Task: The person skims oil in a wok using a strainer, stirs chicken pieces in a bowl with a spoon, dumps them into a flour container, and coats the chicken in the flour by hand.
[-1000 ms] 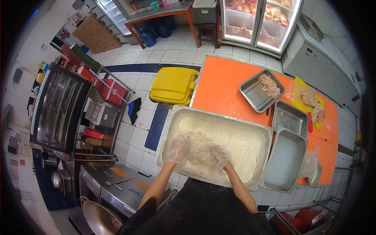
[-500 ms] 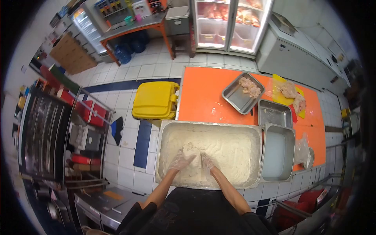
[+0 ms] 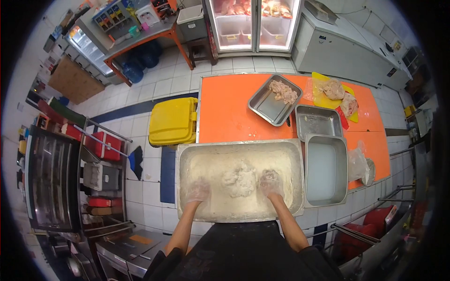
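A large metal tray [image 3: 241, 216] holds pale flour, with a mound of flour-coated pieces [image 3: 240, 180] near its middle. On the left side of the tray, my left hand [image 3: 198, 190], in a clear plastic glove, rests in the flour with its fingers apart, slightly blurred. My right hand [image 3: 270, 183], gloved too, is just right of the mound; its fingers are loosely spread and dusted with flour. Some fingertips are partly hidden by flour. Neither hand touches the mound visibly.
Right of the tray stands a deep pan of cloudy liquid [image 3: 326, 173]. On the orange table [image 3: 220, 107] are a pan with raw meat [image 3: 272, 112], another metal pan [image 3: 318, 122], and meat on a yellow board [image 3: 321, 100]. A yellow bin [image 3: 172, 119] stands left.
My hands came together in the flour, then moved apart to either side of the mound. The coated mound now shows between them. The camera view has shifted and tilted.
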The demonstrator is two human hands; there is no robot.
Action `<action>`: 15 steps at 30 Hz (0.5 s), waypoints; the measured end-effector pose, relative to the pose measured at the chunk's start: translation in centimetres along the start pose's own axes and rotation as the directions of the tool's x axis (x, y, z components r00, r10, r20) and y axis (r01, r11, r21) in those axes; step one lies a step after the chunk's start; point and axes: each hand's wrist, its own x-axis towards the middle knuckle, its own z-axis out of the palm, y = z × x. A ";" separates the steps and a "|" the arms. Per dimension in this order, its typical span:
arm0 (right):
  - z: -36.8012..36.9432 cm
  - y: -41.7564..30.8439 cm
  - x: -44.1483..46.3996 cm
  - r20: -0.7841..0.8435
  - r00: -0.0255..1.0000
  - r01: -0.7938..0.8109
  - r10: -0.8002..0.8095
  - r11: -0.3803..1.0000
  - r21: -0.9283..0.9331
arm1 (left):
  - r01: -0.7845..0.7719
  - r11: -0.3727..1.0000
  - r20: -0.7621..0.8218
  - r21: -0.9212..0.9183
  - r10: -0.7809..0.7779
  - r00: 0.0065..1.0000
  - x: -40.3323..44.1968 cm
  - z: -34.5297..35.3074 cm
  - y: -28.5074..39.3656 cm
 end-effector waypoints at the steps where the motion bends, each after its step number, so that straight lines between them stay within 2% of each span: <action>1: 1.9 -0.5 0.5 -0.063 0.997 0.034 -0.038 0.997 -0.071 | -0.126 0.991 -0.017 0.055 0.127 0.992 1.8 5.1 -3.1; 2: 3.5 -0.6 1.4 -0.122 0.989 0.061 -0.080 0.986 -0.153 | -0.248 0.963 -0.027 0.103 0.252 0.967 3.6 10.0 -5.1; 3: 5.0 -1.5 2.4 0.010 0.999 0.042 -0.042 0.999 0.016 | -0.325 0.934 -0.057 -0.149 0.320 0.946 4.2 11.9 -3.8; 4: 6.7 -2.5 3.2 0.153 0.988 -0.002 -0.026 0.984 0.181 | -0.382 0.838 -0.100 -0.390 0.374 0.922 4.6 13.4 -1.2; 5: 9.0 -2.7 3.6 0.159 0.987 0.005 -0.035 0.983 0.186 | -0.371 0.868 -0.130 -0.329 0.347 0.929 4.0 12.9 2.8; 7: 12.1 -2.6 4.4 0.114 0.936 0.291 -0.332 0.916 0.276 | -0.352 0.900 -0.170 -0.256 0.317 0.933 3.8 12.0 8.3; 8: 11.8 -1.5 4.8 0.100 0.936 0.298 -0.337 0.912 0.284 | -0.142 0.957 -0.121 -0.251 0.114 0.986 4.1 12.0 9.4; 10: 11.0 0.2 3.3 0.066 0.908 0.338 -0.413 0.817 0.466 | 0.018 0.945 -0.231 -0.327 -0.099 0.968 1.8 9.1 11.6; 11: 10.2 0.5 1.8 0.059 0.898 0.343 -0.437 0.777 0.528 | 0.029 0.945 -0.216 -0.325 -0.104 0.971 -0.5 7.0 12.7; 12: 4.7 0.4 -1.1 0.047 0.918 0.297 -0.393 0.762 0.576 | -0.087 0.915 -0.416 -0.395 -0.094 0.905 -2.1 4.4 13.4; 14: -0.1 0.8 -1.2 0.038 0.932 0.264 -0.361 0.747 0.610 | -0.148 0.936 -0.465 -0.319 -0.018 0.885 -2.5 1.0 11.5; 15: -0.6 1.2 -0.1 -0.018 0.927 0.357 -0.376 0.863 0.358 | -0.177 0.944 -0.488 -0.279 0.019 0.873 -2.8 -0.7 10.7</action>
